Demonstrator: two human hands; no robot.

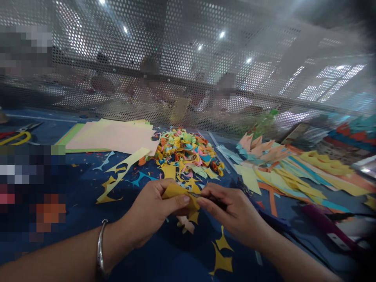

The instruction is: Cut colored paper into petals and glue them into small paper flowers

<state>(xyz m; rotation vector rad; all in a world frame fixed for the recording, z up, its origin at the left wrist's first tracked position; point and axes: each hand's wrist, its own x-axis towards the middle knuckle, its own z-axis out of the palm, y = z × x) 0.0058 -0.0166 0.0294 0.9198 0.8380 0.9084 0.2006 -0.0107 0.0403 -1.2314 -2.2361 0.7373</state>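
My left hand [160,203] pinches a yellow piece of paper [174,191] between thumb and fingers, above the dark blue tabletop [164,258]. A silver bangle [100,246] circles the left wrist. Close by on the right, my right hand [226,203] is closed at the paper's edge. A thin greyish thing [194,193] shows at its fingertips, too small and blurred to name. Below the hands lie a pale pink curled scrap [186,225] and yellow cut-out offcuts [222,260]. Just beyond them rises a heap of small coloured paper pieces [186,150].
Stacked paper sheets [114,135] lie at the back left, near yellow-handled scissors [19,138]. On the right are folded paper strips [296,180], spiky paper shapes [258,147], a green-capped bottle [266,121] and a purple power strip [326,227] with cables. A perforated metal screen [176,51] stands behind.
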